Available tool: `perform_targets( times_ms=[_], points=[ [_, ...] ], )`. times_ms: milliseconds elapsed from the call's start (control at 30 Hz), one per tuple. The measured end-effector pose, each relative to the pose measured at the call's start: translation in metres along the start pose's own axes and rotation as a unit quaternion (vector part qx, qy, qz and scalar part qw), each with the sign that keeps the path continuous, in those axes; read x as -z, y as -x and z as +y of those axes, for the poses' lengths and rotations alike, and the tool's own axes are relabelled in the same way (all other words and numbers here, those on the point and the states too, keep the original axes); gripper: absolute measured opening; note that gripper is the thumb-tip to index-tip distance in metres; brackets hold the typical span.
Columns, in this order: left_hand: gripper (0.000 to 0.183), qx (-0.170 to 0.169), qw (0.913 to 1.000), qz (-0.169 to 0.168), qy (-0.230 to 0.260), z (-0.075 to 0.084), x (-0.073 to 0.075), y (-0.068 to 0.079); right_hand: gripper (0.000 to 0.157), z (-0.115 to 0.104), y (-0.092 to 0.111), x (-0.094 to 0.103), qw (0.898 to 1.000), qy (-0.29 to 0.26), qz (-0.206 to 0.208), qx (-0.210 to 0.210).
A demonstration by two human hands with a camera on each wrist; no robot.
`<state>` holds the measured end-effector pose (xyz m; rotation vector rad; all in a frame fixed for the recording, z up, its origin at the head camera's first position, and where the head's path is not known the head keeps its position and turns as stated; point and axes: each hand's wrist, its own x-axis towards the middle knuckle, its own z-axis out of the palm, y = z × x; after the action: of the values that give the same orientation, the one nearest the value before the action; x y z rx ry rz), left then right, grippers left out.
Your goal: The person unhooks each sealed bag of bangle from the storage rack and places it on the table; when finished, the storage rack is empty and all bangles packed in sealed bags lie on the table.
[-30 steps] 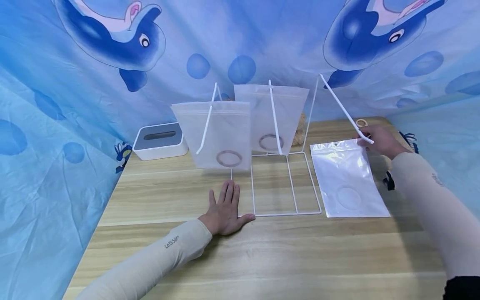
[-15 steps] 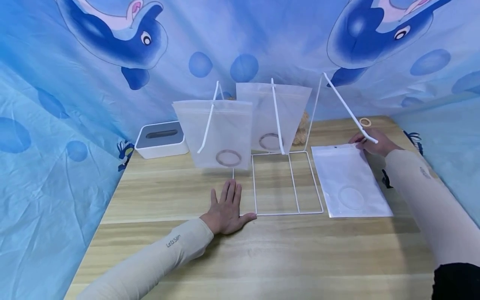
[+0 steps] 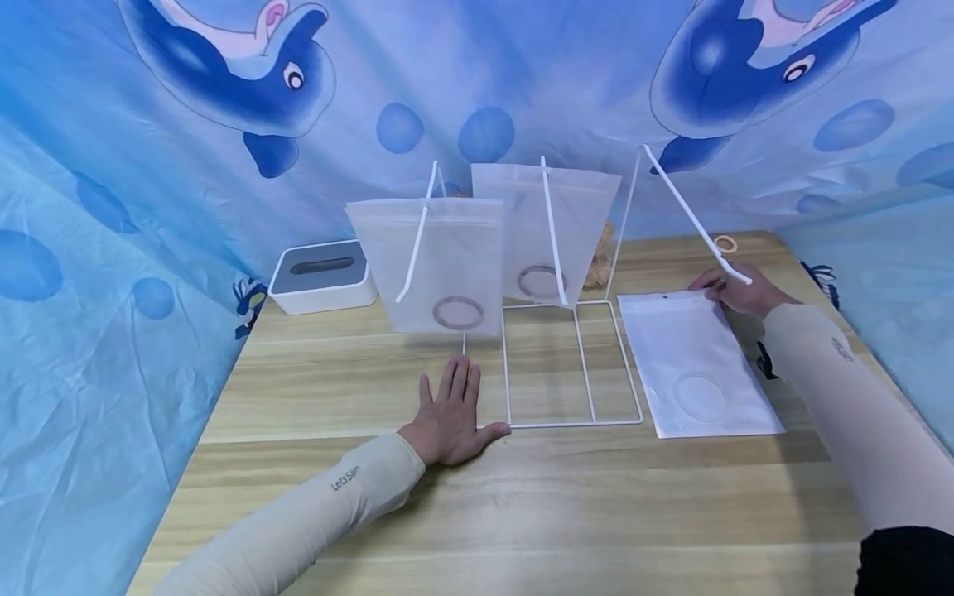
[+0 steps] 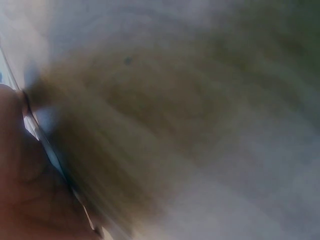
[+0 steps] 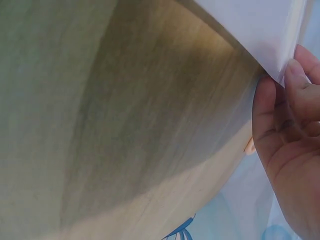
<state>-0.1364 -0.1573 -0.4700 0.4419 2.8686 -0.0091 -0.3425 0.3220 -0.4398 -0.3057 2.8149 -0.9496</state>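
Right hand [image 3: 734,288]: thumb and fingers closed in a pinch, and I've got the top corner of the white bag [image 3: 681,343] between them.
That bag: sits right of the white wire rack [image 3: 574,425], near its base, top end at my fingers. A pale ring shape shows low on its face. I can't tell if its bottom edge touches the table [image 3: 537,530].
Left hand [image 3: 450,418]: flat, palm down, fingers straight, holding nothing. It rests at the front left of the rack's base, thumb by the front wire.
Rack arms: the left one has a frosted bag [image 3: 402,248] hanging near the front, the middle one has another pouch [image 3: 503,219] farther back. The right arm's tip overlaps my right hand from the head cam.
Back of table: tissue box [image 3: 322,277] on the left, small wooden ring [image 3: 725,244] on the right, something fuzzy [image 3: 599,261] behind the pouch.
Backdrop: blue curtain [image 3: 447,66] with cartoon dolphins.
Left wrist cam: mostly blur on my end, sorry.
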Motion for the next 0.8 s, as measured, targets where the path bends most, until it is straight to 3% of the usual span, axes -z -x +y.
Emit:
perform_targets(
  times_ms=[167,367,467,633,733,800],
  points=[
    [0.109,-0.006,1.0,0.001,0.006,0.001,-0.003,-0.001,0.025,0.003,0.007,0.001,1.0,0.0,-0.005,-0.004],
    [0.108,-0.01,0.9999,0.003,0.009,0.002,-0.002,0.0,0.032,-0.002,0.013,0.007,0.998,0.017,0.032,0.053],
    [0.108,-0.011,0.9999,0.001,0.008,0.002,-0.001,0.0,0.033,-0.008,0.014,0.013,0.997,0.029,0.034,0.062],
    [0.108,-0.012,0.9999,-0.004,0.01,0.002,0.001,0.0,0.041,-0.027,0.014,0.014,0.999,0.009,0.028,0.044],
    [0.108,-0.008,0.9999,-0.007,0.013,0.002,0.002,0.001,0.045,-0.049,0.017,0.008,0.999,-0.013,0.022,0.034],
    [0.108,-0.003,0.9998,-0.015,0.013,0.001,0.004,0.001,0.046,-0.066,0.019,0.002,0.999,-0.02,0.008,0.048]
  ],
)
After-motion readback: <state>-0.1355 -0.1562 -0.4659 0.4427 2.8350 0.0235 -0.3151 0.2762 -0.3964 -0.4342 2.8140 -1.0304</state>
